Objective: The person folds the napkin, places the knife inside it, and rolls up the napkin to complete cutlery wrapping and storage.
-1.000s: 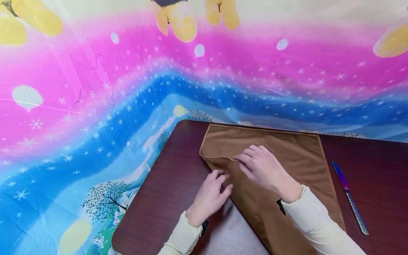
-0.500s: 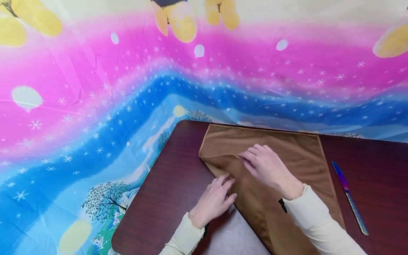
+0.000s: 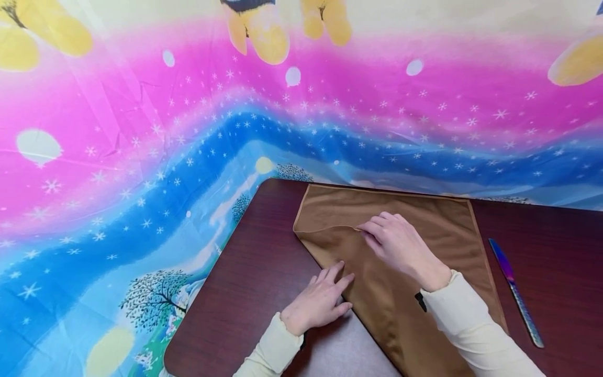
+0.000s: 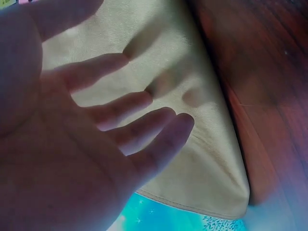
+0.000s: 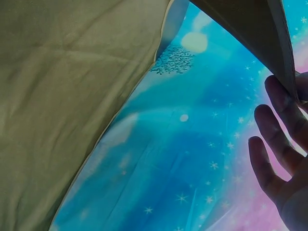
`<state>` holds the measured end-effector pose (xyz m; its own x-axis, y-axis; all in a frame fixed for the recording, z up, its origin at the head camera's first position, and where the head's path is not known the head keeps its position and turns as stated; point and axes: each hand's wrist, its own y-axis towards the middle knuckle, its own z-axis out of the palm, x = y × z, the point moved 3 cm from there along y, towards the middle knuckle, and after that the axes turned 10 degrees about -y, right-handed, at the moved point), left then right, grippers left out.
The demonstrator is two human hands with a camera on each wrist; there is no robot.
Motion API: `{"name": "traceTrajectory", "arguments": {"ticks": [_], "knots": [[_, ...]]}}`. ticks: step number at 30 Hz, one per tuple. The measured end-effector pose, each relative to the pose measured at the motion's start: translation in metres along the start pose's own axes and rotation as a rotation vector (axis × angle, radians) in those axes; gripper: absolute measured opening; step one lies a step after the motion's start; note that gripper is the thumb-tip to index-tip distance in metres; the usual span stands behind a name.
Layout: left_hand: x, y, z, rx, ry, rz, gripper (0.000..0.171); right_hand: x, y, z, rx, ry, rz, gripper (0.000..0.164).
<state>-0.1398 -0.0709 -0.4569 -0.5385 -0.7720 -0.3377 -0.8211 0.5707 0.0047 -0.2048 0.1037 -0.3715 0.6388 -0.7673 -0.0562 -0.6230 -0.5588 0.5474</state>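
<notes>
A brown cloth [image 3: 386,204] with a stitched hem lies on the table, its left part turned over along a slanting fold. My right hand [image 3: 402,248] pinches the turned-over flap's corner between thumb and fingertips, lifting it above the layer below. In the right wrist view the raised dark flap [image 5: 260,33] runs into that hand's fingers. My left hand [image 3: 320,303] lies at the folded edge, fingers spread and fairly straight over the cloth. The left wrist view shows its palm and extended fingers [image 4: 156,149] over the cloth's tan surface [image 4: 216,154].
A table knife [image 3: 515,290] with a rainbow-tinted blade lies right of the cloth on the dark red-brown table [image 3: 245,277]. A patterned pink and blue sheet [image 3: 188,131] hangs behind and left of the table, past its rounded corner.
My left hand has slid right and slightly toward me along the fold, its fingers spreading. My right hand has drawn the pinched corner a little to the right. The knife stays put.
</notes>
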Motion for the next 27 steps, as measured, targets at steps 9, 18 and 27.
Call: {"name": "traceTrajectory", "arguments": {"ticks": [9, 18, 27], "knots": [[0.002, 0.000, 0.003, 0.034, -0.026, -0.005, 0.058, -0.011, -0.002, 0.000, 0.023, 0.000, 0.036, 0.014], [0.003, 0.002, 0.005, 0.052, -0.021, -0.001, 0.057, -0.019, -0.002, -0.001, 0.035, -0.005, 0.079, 0.016], [0.004, 0.006, 0.007, 0.060, -0.005, 0.017, 0.055, -0.029, -0.002, -0.004, 0.006, 0.000, 0.087, 0.016]]}}
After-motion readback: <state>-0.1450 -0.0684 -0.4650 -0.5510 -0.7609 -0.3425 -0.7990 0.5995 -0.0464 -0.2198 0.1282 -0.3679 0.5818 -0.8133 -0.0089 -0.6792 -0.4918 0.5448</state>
